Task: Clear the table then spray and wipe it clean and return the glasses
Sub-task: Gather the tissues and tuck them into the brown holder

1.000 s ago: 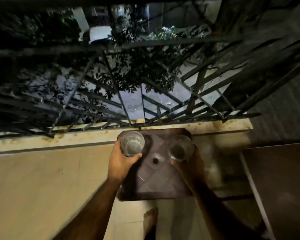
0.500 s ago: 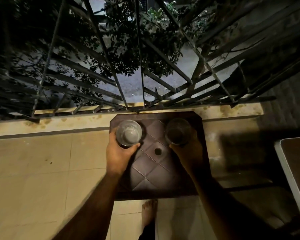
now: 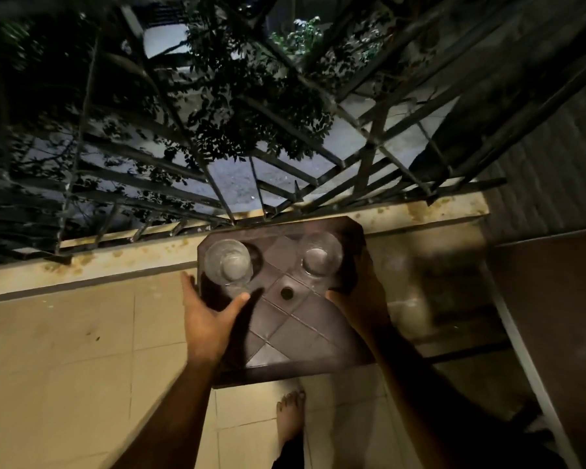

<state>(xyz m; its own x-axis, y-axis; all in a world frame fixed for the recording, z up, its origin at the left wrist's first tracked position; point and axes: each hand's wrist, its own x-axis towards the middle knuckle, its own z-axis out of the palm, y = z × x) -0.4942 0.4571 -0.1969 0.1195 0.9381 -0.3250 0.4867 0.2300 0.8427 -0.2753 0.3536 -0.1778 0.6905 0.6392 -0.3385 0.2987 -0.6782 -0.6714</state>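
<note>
Head view, dim light: a small dark table [image 3: 295,328] with a diamond-tiled top and a central hole stands against the stained ledge [image 3: 122,257] below a metal railing [image 3: 285,184], bearing two clear glasses upright, the left glass [image 3: 227,262] at 10 o'clock of the hole and the right glass [image 3: 321,258] at 2 o'clock. The left hand [image 3: 205,319] lies at 8 o'clock, fingers and thumb spread wide just beside the left glass and gripping nothing; the right hand [image 3: 361,299], at 3 o'clock, sits in shadow close to the right glass, and its grip cannot be told. A bare foot [image 3: 290,419] rests on the tiled floor [image 3: 65,367] at 6 o'clock.
</note>
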